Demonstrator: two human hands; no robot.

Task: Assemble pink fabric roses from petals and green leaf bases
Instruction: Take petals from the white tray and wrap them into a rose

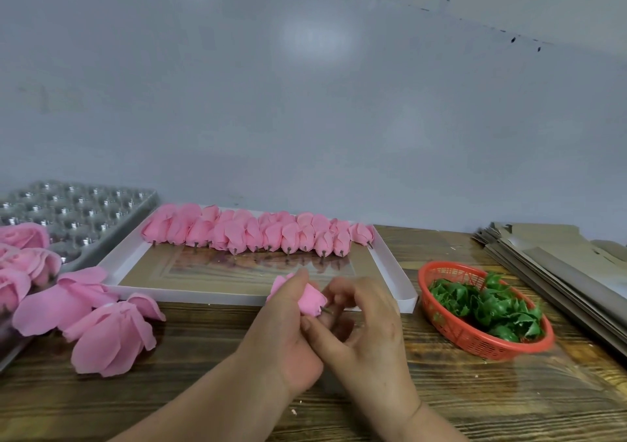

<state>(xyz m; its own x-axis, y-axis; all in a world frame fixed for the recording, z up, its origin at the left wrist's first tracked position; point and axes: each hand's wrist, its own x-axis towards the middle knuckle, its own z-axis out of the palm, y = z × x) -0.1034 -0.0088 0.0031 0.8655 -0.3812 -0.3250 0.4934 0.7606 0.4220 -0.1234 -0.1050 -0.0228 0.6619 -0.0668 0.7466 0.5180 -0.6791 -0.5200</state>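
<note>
My left hand [288, 326] grips a pink fabric rose bud [312, 301] just in front of the white tray [390, 265]. A short dark stem tip pokes out of the bud toward my right hand [366, 326], whose curled fingertips sit at that stem; whether they pinch it is hidden. A row of several finished pink buds [258, 231] lies along the tray's far side. Green leaf bases [488, 309] fill a red basket [451, 333] to the right. Loose pink petal clusters [108, 326] lie on the wooden table at the left.
A grey moulded tray with metal studs [78, 211] stands at the back left, with opened pink roses [23, 258] in front of it. Flat cardboard sheets [556, 272] are stacked at the far right. A plain wall rises behind the table.
</note>
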